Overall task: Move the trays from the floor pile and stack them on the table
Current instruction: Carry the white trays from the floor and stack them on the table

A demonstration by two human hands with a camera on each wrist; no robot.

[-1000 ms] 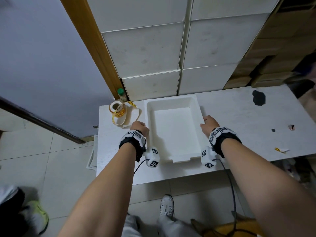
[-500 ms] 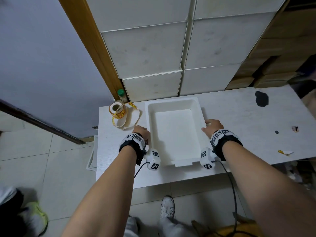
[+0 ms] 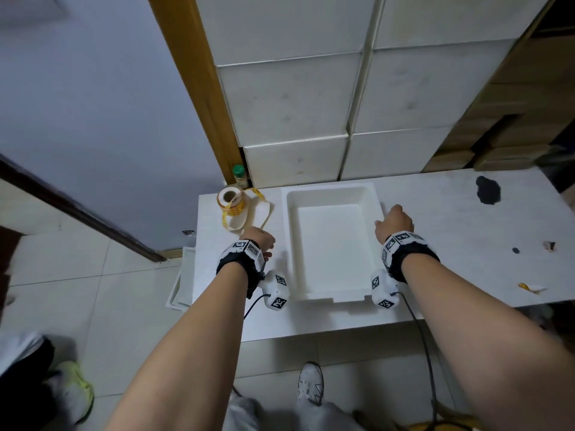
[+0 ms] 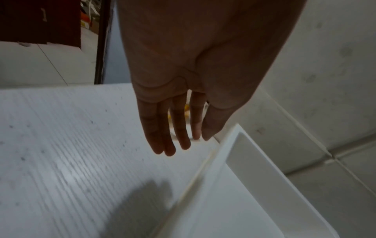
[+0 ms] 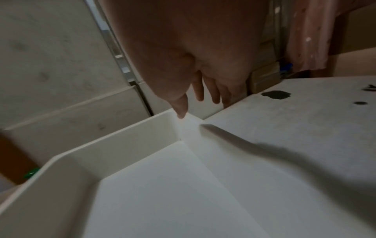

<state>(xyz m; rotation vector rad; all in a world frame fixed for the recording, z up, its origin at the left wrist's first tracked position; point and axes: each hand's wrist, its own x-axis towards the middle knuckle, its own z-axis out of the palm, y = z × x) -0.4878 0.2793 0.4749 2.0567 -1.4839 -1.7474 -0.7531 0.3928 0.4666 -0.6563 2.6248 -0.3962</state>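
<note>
On the table [image 3: 466, 231], white tray [image 3: 331, 244] (no readable labels), both hands loose, empty.

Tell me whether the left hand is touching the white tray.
Apart. In the left wrist view the left hand hangs with straight fingers over the table, and a strip of tabletop shows between them and the white tray rim.

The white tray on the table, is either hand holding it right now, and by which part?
Nothing is held. The left hand hangs open beside the tray; the right hand is open, thumb at its right rim.
</note>
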